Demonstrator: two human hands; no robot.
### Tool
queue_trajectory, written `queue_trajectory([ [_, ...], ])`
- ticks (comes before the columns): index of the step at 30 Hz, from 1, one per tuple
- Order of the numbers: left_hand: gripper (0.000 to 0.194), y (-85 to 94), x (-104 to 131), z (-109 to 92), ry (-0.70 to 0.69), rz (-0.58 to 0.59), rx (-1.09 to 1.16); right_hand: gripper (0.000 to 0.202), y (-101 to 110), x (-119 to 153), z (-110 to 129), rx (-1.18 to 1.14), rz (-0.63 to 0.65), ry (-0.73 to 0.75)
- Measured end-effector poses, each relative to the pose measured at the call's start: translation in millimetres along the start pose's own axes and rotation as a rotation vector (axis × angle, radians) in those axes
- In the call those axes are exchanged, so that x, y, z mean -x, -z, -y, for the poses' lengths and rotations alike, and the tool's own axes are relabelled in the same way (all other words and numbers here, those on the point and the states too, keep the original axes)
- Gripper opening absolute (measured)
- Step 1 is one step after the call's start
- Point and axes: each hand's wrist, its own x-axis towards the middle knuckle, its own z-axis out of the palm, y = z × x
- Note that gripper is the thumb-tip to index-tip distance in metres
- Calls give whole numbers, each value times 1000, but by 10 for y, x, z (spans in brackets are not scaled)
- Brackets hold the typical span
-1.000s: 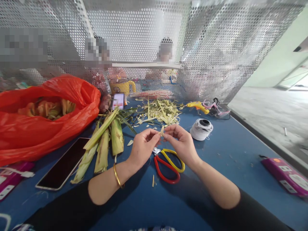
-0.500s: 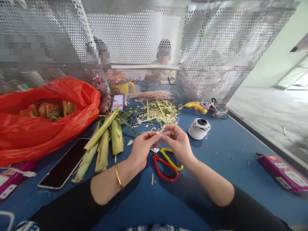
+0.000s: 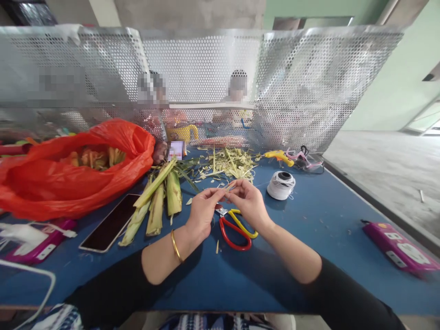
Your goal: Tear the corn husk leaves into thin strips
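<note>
"What are you seeing?"
"I'm seeing the left hand pinching the pale strip, the right hand pinching beside it; neither is nearer. The strip is lying between the fingertips, above the surface, its long axis slanting roughly toward the far-right corner."
"What's differing?"
"It's sitting flatter than before, and the surface's near edge is now showing."

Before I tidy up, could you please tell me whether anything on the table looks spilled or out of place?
Mostly the loose heap of pale plant scraps toward the back: pieces scatter untidily over the blue table. One small sliver lies apart, beside the red-and-yellow scissors.
</note>
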Motion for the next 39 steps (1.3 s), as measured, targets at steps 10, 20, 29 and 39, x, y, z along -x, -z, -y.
queue_trajectory([
  [10,18,34,82,56,144,-10,193,20,-20,51,-17,264,-6,122],
  [20,8,195,-125,-71,124,-44,201,34,153,145,270,1412,609,9],
  [29,7,276,-295,-98,90,-64,258,42,33,152,157,1577,645,-6],
  [39,8,315,-373,-143,76,-117,305,48,308,-81,158,464,293,-55],
])
